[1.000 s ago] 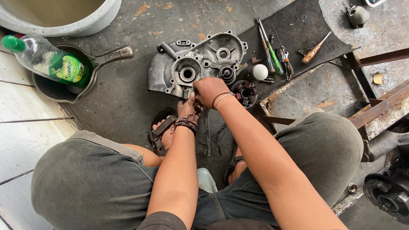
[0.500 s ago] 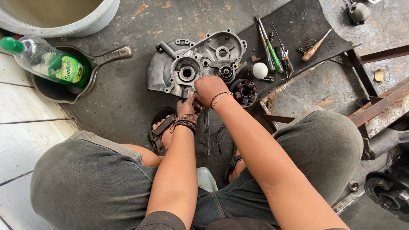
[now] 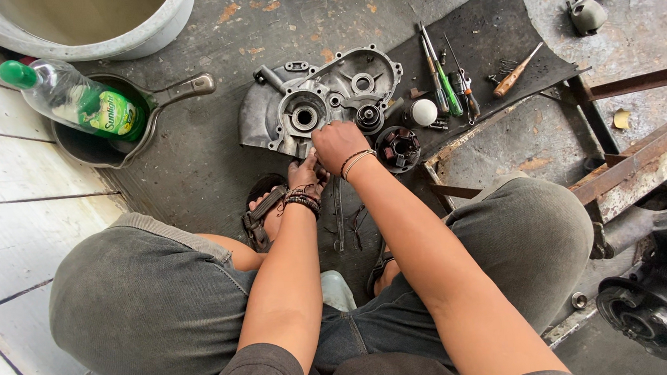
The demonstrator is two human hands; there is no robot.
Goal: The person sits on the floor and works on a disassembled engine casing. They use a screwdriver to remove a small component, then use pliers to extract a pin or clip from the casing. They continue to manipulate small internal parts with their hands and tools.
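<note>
Head view: the engine case (image 3: 318, 104) is laid flat on the floor (image 3: 186, 160) before the knees. Its near edge is covered by the clenched right hand (image 3: 339, 145); something small, hidden, is pinched by the left hand (image 3: 304, 174) beside it.

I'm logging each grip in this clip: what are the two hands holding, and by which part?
Both hands, the left hand and the right hand, rest at the near edge of the metal engine casing. What they grip, if anything, is hidden.
</note>
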